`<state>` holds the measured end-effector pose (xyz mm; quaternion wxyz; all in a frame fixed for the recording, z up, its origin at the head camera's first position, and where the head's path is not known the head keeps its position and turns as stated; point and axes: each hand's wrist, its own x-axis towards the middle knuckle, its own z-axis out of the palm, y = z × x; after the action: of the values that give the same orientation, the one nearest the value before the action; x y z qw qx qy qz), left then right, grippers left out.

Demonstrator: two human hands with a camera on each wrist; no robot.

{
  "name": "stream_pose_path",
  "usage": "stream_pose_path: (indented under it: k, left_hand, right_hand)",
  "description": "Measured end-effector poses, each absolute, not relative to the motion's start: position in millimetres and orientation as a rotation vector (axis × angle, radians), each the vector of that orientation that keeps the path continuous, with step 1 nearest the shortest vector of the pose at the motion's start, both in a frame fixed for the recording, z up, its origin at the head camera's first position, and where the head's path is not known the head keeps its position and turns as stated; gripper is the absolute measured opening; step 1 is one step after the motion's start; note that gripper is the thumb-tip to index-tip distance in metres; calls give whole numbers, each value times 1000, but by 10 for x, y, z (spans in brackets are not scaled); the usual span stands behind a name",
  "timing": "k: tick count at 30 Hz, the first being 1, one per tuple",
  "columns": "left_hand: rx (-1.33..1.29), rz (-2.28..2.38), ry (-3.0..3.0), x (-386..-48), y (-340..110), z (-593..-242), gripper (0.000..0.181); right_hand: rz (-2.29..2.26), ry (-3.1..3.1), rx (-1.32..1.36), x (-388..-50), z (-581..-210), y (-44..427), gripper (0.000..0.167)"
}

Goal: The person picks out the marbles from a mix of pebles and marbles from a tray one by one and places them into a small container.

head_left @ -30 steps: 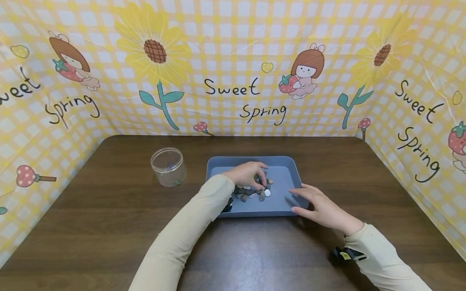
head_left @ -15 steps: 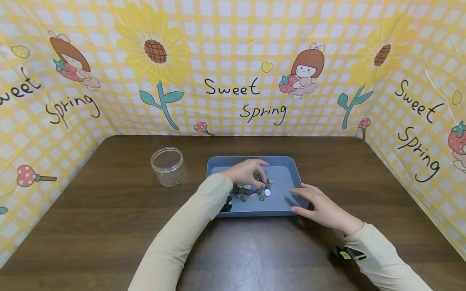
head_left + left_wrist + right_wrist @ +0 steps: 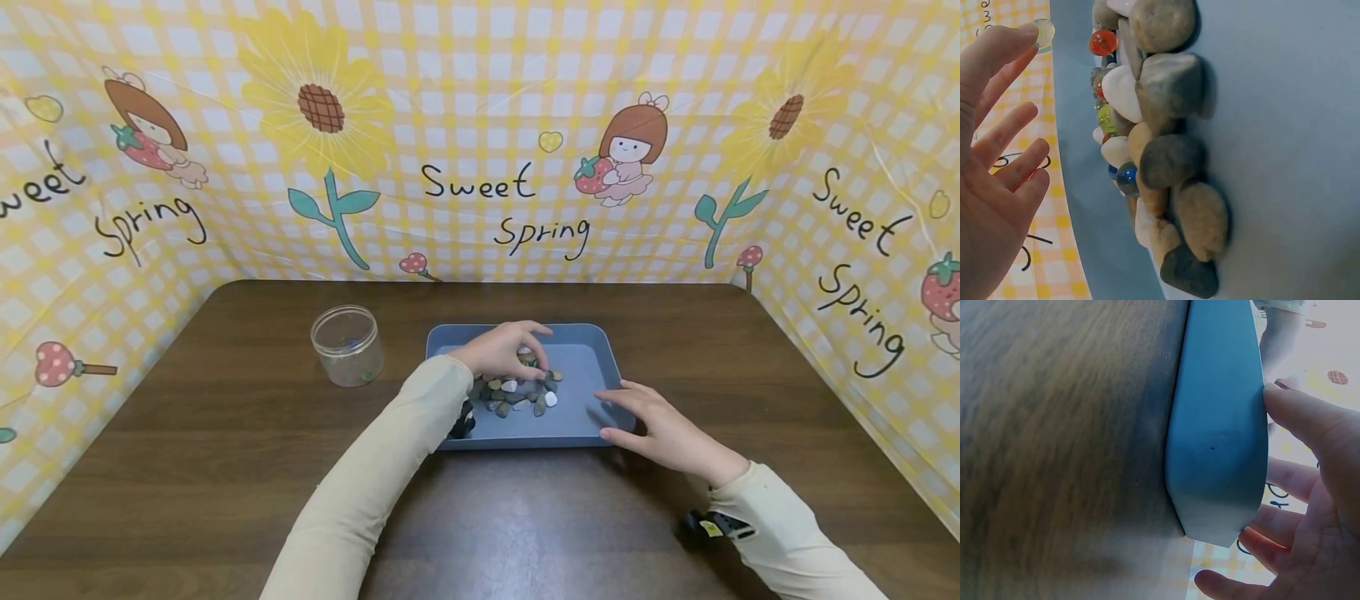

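My left hand (image 3: 501, 348) is over the pebbles in the blue-grey tray (image 3: 588, 400). In the left wrist view, its thumb and index finger pinch a clear glass marble (image 3: 1045, 32), while the other fingers stay loosely bent. Below lies a heap of pebbles (image 3: 1172, 159), grey, brown and white. Among them sit a red-orange marble (image 3: 1104, 42), a yellow-green marble (image 3: 1106, 119) and a blue marble (image 3: 1127, 178). At the tray's front right corner, my right hand (image 3: 663, 423) touches the rim with spread, relaxed fingers.
A clear round jar (image 3: 347, 346), without a lid, stands left of the tray; a little blue and green shows inside. Both are on a dark wooden table (image 3: 225, 467). A yellow checked cloth (image 3: 465, 100) hangs behind and along both sides.
My left hand has risen slightly and drawn back a little to the left, showing more of the pebbles. The right hand has stayed at the tray's corner.
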<state>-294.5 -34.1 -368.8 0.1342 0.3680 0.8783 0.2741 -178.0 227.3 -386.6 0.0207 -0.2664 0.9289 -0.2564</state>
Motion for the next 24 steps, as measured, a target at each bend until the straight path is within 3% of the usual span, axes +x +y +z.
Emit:
stream_pose_path:
  k: [24]
  left_hand:
    - [1007,966,2553,-2924,-457,-3507,8]
  right_hand:
    - [-789,2881,-827,-1782,-3859,2270,51]
